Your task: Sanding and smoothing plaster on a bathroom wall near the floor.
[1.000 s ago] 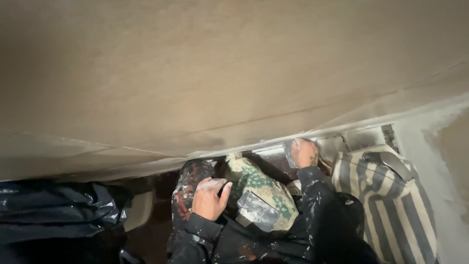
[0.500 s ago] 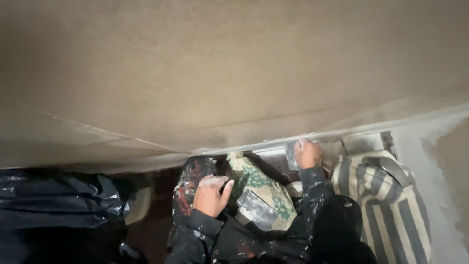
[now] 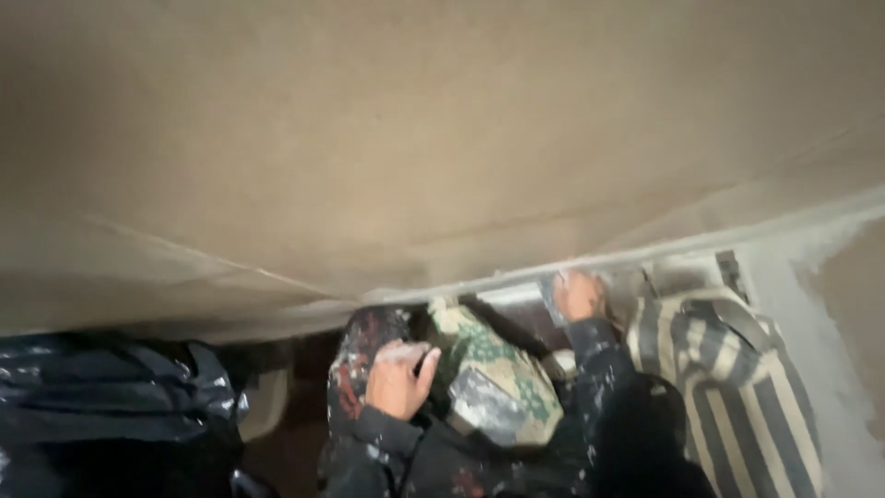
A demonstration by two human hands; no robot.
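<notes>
Change: the right hand [image 3: 579, 295] sits a shade further right along the pale seam [image 3: 701, 242] than a second ago, and the whole view has drifted with it; the work is creeping along that joint at the bottom edge of the broad tan plastered wall [image 3: 442, 138].
Meaning: I'd judge the stroke along the seam is under way rather than finished, as the blade is still up at the line.
Right hand: fingers curled tight round the handle of a small grey metal putty knife [image 3: 551, 297], the blade pressed up at the seam; the grip is closed, not spread.
Left hand: the left hand [image 3: 398, 380] is half-curled, fingers bent and close together, thumb out, resting on a rounded dark paint-spattered object with red flecks [image 3: 361, 369]; whether it grips or merely steadies it, I cannot tell.
Between the hands: a green-and-cream camouflage-patterned bundle with a grey patch [image 3: 493, 383], just beside the left hand.
Sleeves: both dark and flecked with white.
Right side: a beige and dark striped cloth [image 3: 737, 387], near the right forearm.
Left side: crumpled shiny black plastic sheeting [image 3: 101, 406], well apart from both hands.
</notes>
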